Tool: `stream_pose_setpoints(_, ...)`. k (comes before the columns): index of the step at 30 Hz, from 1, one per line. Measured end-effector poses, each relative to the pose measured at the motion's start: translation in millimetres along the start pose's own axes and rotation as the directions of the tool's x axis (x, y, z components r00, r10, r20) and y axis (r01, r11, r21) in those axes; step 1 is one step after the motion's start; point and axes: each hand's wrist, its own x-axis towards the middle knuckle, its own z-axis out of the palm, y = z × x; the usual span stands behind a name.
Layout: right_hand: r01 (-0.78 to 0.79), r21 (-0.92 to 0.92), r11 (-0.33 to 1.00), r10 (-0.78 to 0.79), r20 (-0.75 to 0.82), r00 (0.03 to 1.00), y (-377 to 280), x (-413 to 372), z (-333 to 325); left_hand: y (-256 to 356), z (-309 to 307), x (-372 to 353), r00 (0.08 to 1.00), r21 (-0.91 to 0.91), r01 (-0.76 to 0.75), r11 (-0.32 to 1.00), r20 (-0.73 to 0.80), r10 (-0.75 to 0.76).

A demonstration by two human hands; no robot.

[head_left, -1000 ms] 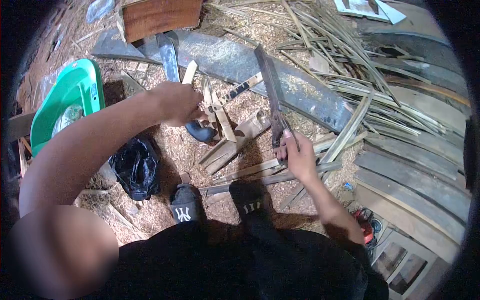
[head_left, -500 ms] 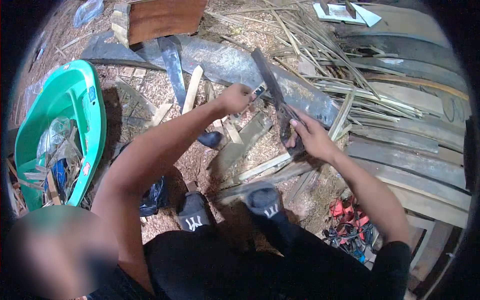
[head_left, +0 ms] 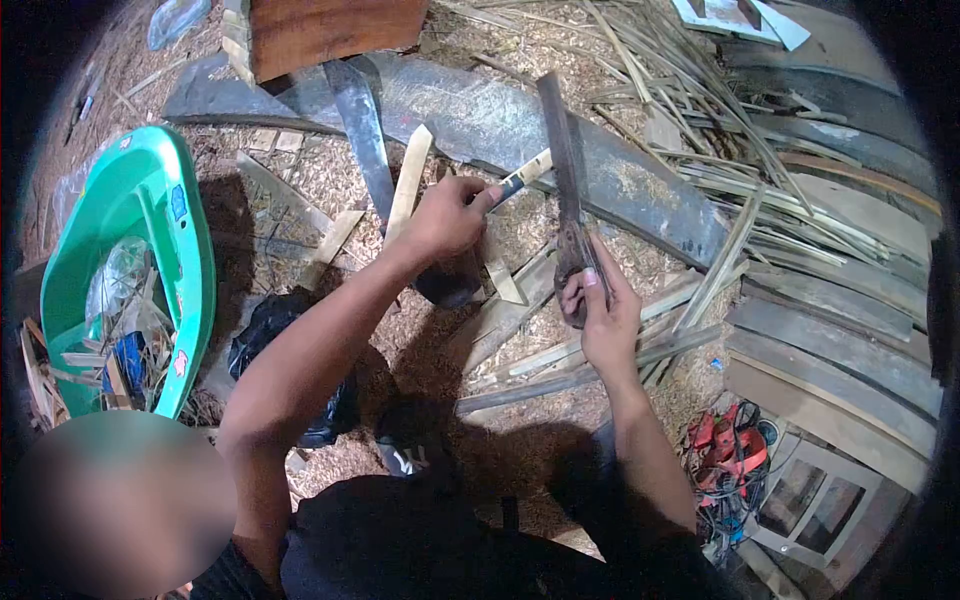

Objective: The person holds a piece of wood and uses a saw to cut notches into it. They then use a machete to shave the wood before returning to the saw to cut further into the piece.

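My left hand (head_left: 450,215) is closed around a slim tool with a dark and pale handle (head_left: 522,176), its pale end pointing up and right. What it is exactly, I cannot make out. My right hand (head_left: 608,310) grips the lower end of a long dark piece (head_left: 565,150), which looks like a blade or strip, held nearly upright. The pale end of the tool is close to the dark piece; whether they touch I cannot tell. Behind both lies a wide grey board (head_left: 450,108) on wood shavings.
A green plastic tub (head_left: 195,250) with scraps stands at the left. A brown wooden box (head_left: 335,35) is at the top. Thin sticks (head_left: 700,130) and stacked planks (head_left: 830,320) fill the right, near red tools with cables (head_left: 725,450). A pale stake (head_left: 410,180) leans centrally.
The view has shifted. The dark piece stands more upright, and my right hand is now more below it. My left hand still holds the slim tool near it.
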Motion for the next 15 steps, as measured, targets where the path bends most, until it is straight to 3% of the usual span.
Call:
stream_pose_setpoints(5, -0.046, 0.073, 0.996, 0.051, -0.058, 0.997, 8, 1, 9, 14, -4, -2, 0.999, 0.141, -0.039, 0.989, -0.026, 0.043)
stream_pose_setpoints(6, 0.043, 0.071, 0.997, -0.037, -0.085, 0.996, 13, 0, 11, 14, 0, -5, 0.999, 0.143, -0.035, 0.989, -0.026, 0.039)
stream_pose_setpoints(8, 0.136, 0.084, 0.987, -0.126, -0.122, 0.985, 19, -2, 11, 13, 7, -12, 0.929, -0.021, -0.31, 0.95, -0.22, 0.298)
stream_pose_setpoints(9, 0.136, 0.092, 0.987, -0.123, -0.127, 0.984, 21, -5, 10, 12, 7, -11, 0.929, -0.014, -0.311, 0.95, -0.214, 0.301)
stream_pose_setpoints(11, 0.101, 0.109, 0.989, -0.087, -0.128, 0.988, 25, -8, 8, 7, 4, -7, 0.831, 0.251, -0.479, 0.841, -0.177, 0.527)
stream_pose_setpoints(15, 0.115, 0.1, 0.988, -0.102, -0.124, 0.987, 36, -9, 8, 14, -8, -6, 0.916, 0.525, -0.339, 0.781, -0.006, 0.402)
